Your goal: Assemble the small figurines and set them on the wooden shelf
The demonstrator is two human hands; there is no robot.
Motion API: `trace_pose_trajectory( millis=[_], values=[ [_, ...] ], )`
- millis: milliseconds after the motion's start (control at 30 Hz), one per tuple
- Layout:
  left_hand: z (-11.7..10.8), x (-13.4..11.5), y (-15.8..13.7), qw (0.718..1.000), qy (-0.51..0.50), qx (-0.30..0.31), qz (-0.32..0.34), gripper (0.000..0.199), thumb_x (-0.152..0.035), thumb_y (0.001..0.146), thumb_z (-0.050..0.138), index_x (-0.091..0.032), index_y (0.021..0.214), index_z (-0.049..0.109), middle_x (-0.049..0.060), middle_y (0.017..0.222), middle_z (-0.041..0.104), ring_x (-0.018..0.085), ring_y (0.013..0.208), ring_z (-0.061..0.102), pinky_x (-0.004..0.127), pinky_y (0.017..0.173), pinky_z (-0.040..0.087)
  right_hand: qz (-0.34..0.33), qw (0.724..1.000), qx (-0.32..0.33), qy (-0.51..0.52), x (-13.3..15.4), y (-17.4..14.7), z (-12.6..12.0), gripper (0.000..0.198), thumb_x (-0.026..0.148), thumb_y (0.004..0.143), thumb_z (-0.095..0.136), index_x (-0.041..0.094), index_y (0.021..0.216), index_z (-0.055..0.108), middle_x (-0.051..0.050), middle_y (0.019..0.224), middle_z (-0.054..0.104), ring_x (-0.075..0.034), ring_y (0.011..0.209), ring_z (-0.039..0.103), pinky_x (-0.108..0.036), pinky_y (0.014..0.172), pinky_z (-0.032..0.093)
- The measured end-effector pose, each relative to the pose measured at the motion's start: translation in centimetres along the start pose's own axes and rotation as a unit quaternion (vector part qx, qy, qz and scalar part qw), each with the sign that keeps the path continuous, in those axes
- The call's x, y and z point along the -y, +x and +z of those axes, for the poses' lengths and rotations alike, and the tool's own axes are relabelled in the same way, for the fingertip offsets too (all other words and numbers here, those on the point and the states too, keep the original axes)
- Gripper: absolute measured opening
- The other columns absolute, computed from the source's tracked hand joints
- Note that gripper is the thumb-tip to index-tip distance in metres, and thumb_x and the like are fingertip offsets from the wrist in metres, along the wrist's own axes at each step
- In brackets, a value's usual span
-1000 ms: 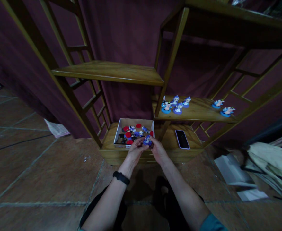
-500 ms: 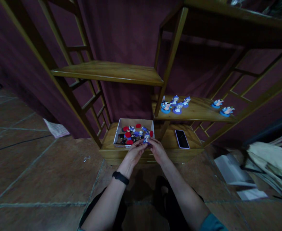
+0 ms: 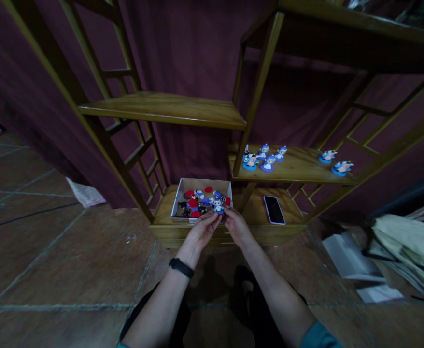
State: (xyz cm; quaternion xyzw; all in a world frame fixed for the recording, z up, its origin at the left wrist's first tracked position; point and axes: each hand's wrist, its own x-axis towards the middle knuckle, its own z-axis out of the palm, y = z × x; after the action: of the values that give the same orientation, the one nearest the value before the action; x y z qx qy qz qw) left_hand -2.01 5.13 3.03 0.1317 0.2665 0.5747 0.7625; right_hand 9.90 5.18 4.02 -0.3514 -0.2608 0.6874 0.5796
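A small purple-and-white figurine (image 3: 218,206) is held upright between both hands, over the front right part of a cardboard box (image 3: 176,197). My left hand (image 3: 204,229) pinches its base from the left, and a dark band circles that wrist. From the right, the fingers of my right hand (image 3: 236,225) close on the same figurine. Inside the box lies a jumble of purple, black and white figurines with red round bases (image 3: 192,203). The fingertips partly cover the held figurine's base.
Several purple figurines (image 3: 267,163) and blue-based pink ones (image 3: 341,167) stand on the right wooden shelf (image 3: 299,169). A phone (image 3: 274,210) lies on the lower board. At left is a higher shelf (image 3: 164,107). Bags (image 3: 407,246) sit on the floor at right.
The figurine has turned and shifted slightly left in my fingers, its face now showing more upright. Both hands stay in nearly the same place.
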Motion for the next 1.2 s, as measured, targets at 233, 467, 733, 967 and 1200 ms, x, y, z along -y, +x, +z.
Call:
trace_pose_trajectory(
  millis=[233,467,733,967,1200],
  values=[
    [0.25,-0.06,-0.21,0.999,0.03,0.009,0.029,0.021,0.001,0.065,0.068,-0.011,0.083,0.067,0.005,0.082,0.07,0.012,0.08,0.065,0.024,0.086,0.048,-0.012,1.0,0.009,0.003,-0.12,-0.09,0.25,0.019,0.025,0.062,0.072,0.021,0.079,0.067,0.0,0.087,0.069,-0.014,0.08,0.06,-0.027,0.077,0.044],
    [0.18,0.03,0.01,0.996,0.06,0.006,0.061,0.027,-0.003,0.063,0.071,-0.012,0.087,0.064,0.006,0.085,0.07,0.014,0.082,0.066,0.029,0.088,0.047,-0.007,1.0,0.011,0.003,-0.14,-0.23,0.32,0.022,0.025,0.064,0.072,0.021,0.086,0.067,-0.001,0.09,0.069,-0.013,0.083,0.06,-0.027,0.08,0.043],
    [-0.01,-0.17,0.11,0.996,0.062,0.004,0.059,0.023,-0.002,0.068,0.066,-0.012,0.089,0.066,0.006,0.09,0.069,0.013,0.082,0.065,0.025,0.084,0.05,-0.01,0.999,0.034,0.007,-0.12,-0.18,0.14,0.018,0.029,0.068,0.07,0.021,0.084,0.066,-0.002,0.093,0.069,-0.015,0.087,0.061,-0.03,0.081,0.045],
    [-0.01,-0.38,0.09,0.998,0.033,-0.007,0.043,0.019,-0.001,0.07,0.064,-0.011,0.086,0.066,0.006,0.088,0.069,0.013,0.081,0.066,0.025,0.084,0.051,-0.003,1.0,0.022,0.01,-0.13,-0.03,-0.02,0.021,0.03,0.067,0.07,0.021,0.084,0.065,-0.003,0.093,0.069,-0.017,0.09,0.062,-0.031,0.08,0.046],
    [-0.07,-0.48,0.03,0.999,0.025,0.005,0.032,0.019,-0.001,0.069,0.064,-0.011,0.086,0.065,0.007,0.089,0.069,0.014,0.084,0.065,0.026,0.085,0.051,-0.003,1.0,0.022,-0.003,0.04,-0.29,0.23,0.022,0.029,0.065,0.071,0.02,0.085,0.065,-0.003,0.092,0.07,-0.017,0.089,0.062,-0.031,0.08,0.046]
  ],
)
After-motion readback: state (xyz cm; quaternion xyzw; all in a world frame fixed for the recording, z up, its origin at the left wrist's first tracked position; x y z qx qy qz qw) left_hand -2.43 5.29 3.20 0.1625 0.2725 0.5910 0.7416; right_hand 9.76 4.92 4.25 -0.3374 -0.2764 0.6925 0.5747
